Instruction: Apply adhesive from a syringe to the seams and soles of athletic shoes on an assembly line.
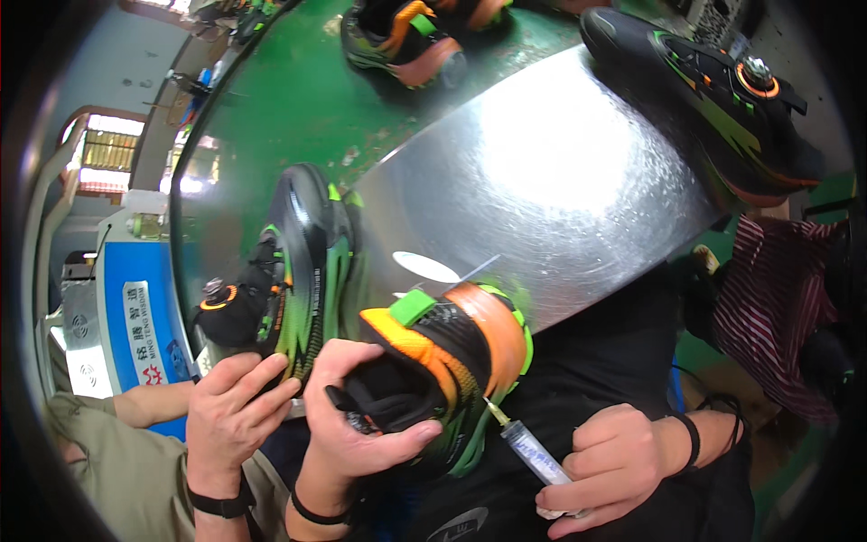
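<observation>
My left hand [336, 438] is wrapped round the opening of a black, orange and green sports shoe [497, 339], its heel pointing up and away. A bright green tab sticks up at the collar. In my right hand [607, 474] is a syringe [539, 453] with a clear barrel and a fine tip, its plunger end under the fingers. The tip meets the lower side of the shoe near the sole edge; whether it touches cannot be made out.
At left a co-worker's hand [230, 411] holds another black and green shoe [302, 226]. A shiny metal plate [433, 190] lies on the green table [253, 117]. One shoe [722, 108] rests at the plate's far right, and another [402, 45] stands at the back. A striped cloth [777, 289] is at right.
</observation>
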A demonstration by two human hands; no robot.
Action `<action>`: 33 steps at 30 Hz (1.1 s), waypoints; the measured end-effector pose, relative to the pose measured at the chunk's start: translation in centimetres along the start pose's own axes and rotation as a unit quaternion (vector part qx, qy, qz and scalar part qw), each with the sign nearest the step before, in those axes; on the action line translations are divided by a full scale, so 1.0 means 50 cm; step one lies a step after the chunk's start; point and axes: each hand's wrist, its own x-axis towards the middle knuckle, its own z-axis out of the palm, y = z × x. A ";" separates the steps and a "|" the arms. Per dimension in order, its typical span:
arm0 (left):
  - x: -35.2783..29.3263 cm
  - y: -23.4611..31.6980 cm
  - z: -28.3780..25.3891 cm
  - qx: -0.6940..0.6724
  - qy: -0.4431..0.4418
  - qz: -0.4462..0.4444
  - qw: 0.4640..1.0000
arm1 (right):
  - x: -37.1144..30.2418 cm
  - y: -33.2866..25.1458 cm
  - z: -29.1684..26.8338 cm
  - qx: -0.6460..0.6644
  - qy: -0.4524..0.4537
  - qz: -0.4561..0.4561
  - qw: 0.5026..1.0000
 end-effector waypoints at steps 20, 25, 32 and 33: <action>0.239 0.289 -0.080 0.306 0.179 0.267 0.896 | -0.156 -0.007 -0.110 -0.067 0.229 0.010 0.971; 0.436 0.253 -0.100 0.541 0.111 0.269 0.789 | -0.168 0.006 -0.123 -0.072 0.226 0.014 0.971; 0.528 0.049 -0.083 0.680 -0.043 0.166 0.713 | -0.175 0.015 -0.137 -0.041 0.227 0.041 0.972; 0.528 0.023 -0.076 0.691 -0.059 0.160 0.703 | -0.174 0.016 -0.140 -0.044 0.218 0.041 0.974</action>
